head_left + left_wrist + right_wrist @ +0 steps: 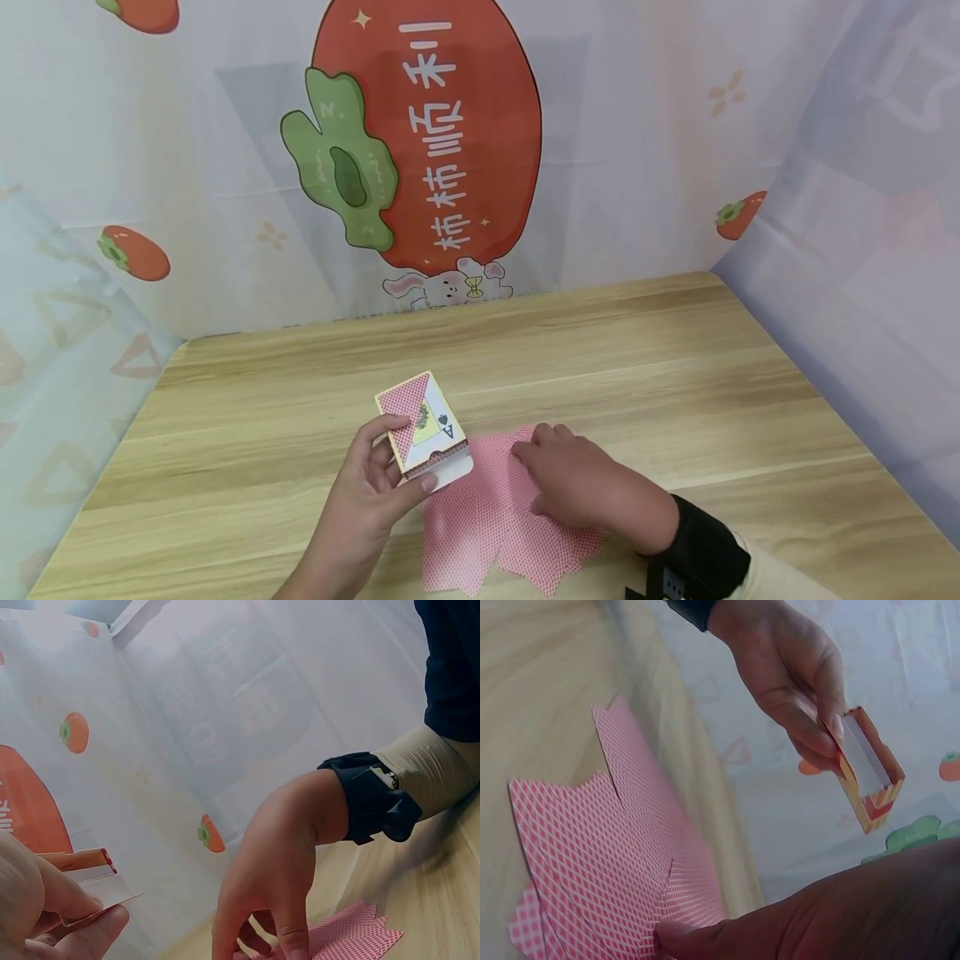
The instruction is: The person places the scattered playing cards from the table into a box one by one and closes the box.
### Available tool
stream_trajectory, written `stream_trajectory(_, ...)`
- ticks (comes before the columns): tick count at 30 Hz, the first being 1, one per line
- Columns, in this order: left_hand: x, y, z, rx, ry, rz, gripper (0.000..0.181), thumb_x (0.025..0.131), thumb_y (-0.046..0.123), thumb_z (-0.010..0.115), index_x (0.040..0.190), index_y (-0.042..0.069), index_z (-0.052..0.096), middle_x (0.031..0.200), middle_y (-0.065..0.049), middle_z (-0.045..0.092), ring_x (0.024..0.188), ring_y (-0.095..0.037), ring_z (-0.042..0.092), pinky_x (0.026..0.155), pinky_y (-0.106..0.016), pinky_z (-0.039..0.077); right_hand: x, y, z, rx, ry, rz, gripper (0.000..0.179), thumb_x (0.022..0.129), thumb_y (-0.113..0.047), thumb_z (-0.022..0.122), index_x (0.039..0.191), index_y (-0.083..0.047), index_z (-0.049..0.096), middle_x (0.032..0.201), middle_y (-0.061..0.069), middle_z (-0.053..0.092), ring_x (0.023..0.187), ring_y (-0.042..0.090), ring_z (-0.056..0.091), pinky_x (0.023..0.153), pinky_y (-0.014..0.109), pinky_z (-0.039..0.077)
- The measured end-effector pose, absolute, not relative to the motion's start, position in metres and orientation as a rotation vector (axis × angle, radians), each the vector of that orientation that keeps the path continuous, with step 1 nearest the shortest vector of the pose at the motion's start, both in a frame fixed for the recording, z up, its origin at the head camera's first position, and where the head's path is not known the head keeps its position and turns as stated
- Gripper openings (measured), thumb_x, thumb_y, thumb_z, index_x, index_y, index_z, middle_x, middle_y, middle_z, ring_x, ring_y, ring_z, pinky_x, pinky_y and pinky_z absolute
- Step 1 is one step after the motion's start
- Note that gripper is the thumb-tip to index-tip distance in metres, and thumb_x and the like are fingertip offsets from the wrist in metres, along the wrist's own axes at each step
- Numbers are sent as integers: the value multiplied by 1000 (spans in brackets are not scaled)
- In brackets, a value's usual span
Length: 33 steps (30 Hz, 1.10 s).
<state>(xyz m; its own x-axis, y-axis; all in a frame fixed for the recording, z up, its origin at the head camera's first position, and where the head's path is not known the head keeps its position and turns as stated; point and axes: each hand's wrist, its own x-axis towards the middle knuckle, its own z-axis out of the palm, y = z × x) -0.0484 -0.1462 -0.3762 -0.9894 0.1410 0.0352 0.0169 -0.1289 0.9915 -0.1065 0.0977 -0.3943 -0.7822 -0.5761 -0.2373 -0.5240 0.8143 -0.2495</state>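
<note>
My left hand [371, 492] holds a playing card box [423, 421] up off the table, thumb on one side and fingers on the other. The box has a red checked pattern and an ace of spades on its face. Its flap hangs open at the lower end, and the right wrist view shows the pale inside of the box [866, 754]. Red-and-white checked playing cards [480, 525] lie face down, fanned out on the table. Over their right side, my right hand [573, 475] grips the cards with bent fingers; its thumb [686, 937] lies on them.
The wood-grained table [262, 417] runs back to a white cloth backdrop [622, 167] printed with persimmons. More cloth hangs along the left and right sides. A black band [701, 546] sits on my right wrist.
</note>
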Motion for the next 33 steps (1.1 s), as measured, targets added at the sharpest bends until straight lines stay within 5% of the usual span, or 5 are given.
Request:
stream_trajectory(4, -48, -146, -375, 155, 2026, 2282, 71, 83, -11, 69, 137, 7, 27, 129, -21, 47, 109, -25, 60, 87, -32, 56, -113, 101, -393, -798, 2653, -328, 69, 71, -27, 86, 131, -9, 56, 109, 9, 55, 101, 26, 49, 81, 42, 49)
stream_trajectory(10, -48, -146, -375, 154, 2015, 2290, 70, 83, -11, 68, 137, 7, 27, 130, -21, 47, 110, -25, 60, 87, -32, 56, -118, 105, -394, -738, 2600, -497, 68, 68, -22, 88, 127, -10, 57, 100, 6, 48, 87, 20, 49, 66, 34, 49)
stream_trajectory(22, -48, -146, -375, 149, 2009, 2291, 70, 83, -11, 68, 138, 8, 27, 131, -21, 46, 110, -25, 60, 88, -33, 56, -130, 116, -383, -714, 2631, -728, 12, 90, -10, 66, 98, -17, 61, 78, -4, 60, 67, 15, 54, 60, 32, 48)
stream_trajectory(33, -48, -145, -372, 107, 2019, 2285, 72, 82, -11, 69, 138, 9, 27, 130, -22, 46, 110, -28, 58, 88, -33, 56, -125, 127, -347, -680, 2303, -1274, 11, 100, -17, 55, 110, -13, 56, 78, 8, 61, 68, 26, 59, 58, 37, 52)
